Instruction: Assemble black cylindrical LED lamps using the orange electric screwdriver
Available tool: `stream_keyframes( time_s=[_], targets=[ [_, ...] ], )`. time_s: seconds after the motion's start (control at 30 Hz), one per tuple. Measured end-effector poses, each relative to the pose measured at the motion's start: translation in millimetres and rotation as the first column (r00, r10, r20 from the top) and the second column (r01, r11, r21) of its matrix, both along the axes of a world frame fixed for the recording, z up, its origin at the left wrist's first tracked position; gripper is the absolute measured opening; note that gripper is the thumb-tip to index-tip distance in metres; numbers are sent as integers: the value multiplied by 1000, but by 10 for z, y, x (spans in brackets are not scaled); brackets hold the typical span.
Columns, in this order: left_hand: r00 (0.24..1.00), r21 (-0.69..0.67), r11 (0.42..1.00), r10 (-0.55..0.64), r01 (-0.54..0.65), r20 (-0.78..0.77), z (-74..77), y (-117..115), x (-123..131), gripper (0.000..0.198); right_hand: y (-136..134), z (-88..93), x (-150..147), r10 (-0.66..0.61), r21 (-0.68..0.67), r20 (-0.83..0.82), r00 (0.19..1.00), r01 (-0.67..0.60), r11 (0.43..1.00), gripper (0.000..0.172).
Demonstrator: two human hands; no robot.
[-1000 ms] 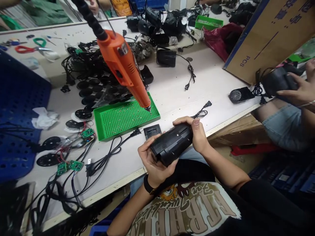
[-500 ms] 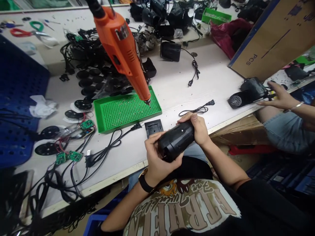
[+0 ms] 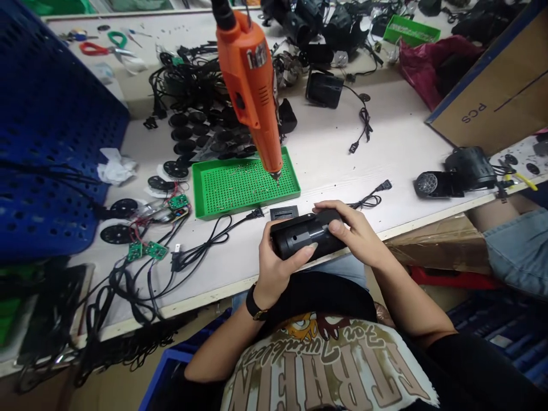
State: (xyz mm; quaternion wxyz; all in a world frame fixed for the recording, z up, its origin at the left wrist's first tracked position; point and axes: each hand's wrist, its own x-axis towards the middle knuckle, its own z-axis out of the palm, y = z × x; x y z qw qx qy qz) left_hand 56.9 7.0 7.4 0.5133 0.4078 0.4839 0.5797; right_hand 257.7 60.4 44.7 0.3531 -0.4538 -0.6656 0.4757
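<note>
A person at a workbench grips a black cylindrical housing in both hands, just above the bench's front edge. The left hand, a black watch at its wrist, cups the housing from below, its fingers together and curled around the near side. The right hand clamps the far end from above, its fingers together across the top and its thumb pressed on the shell. Just beyond the housing lies a small black square frame, with a power cord to its right. An orange electric screwdriver hangs overhead, its tip just over a green screw tray; whether the two touch cannot be told. Green circuit boards and wiring lie to the left, beside black discs and a blue pegboard. A black lamp unit sits at the right, near a cardboard box. Beyond the bench's right end, a co-worker's denim shorts show at the frame's edge.
</note>
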Motion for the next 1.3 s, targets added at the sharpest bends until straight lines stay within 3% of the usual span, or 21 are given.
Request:
stream_keyframes(
  time_s=[0.13,0.47,0.63,0.77,0.9,1.03,1.17,1.23,1.3],
  targets=[
    [992,-23,1000,24,-21,123,-40,-63,25,52,-54,24,11,24,-4,94,995,-23,1000,75],
    [955,-180,983,8,48,297,140,-180,115,49,-186,48,-81,-68,-89,-78,995,61,994,43],
    [976,-165,985,-18,55,218,97,-210,82,49,-188,19,-74,-47,-15,-68,997,46,999,43],
    [987,-96,995,-12,27,159,73,-210,63,53,-130,-17,25,37,63,-58,998,-33,997,58],
    [931,-201,979,44,32,362,112,-145,108,49,-84,-9,117,99,101,-91,991,-90,991,78],
    [879,-258,961,35,102,476,115,-80,132,47,-95,63,75,38,221,-32,999,-30,975,79],
    [863,-300,952,101,61,496,80,-56,117,38,-111,150,-11,21,364,7,1000,-22,931,86],
    [854,-317,948,130,42,504,67,-44,106,35,-121,174,-31,1,412,-25,1000,10,911,73],
    [845,-334,942,147,39,514,52,-30,91,36,-135,183,-35,-85,479,-77,993,112,871,42]
  ],
)
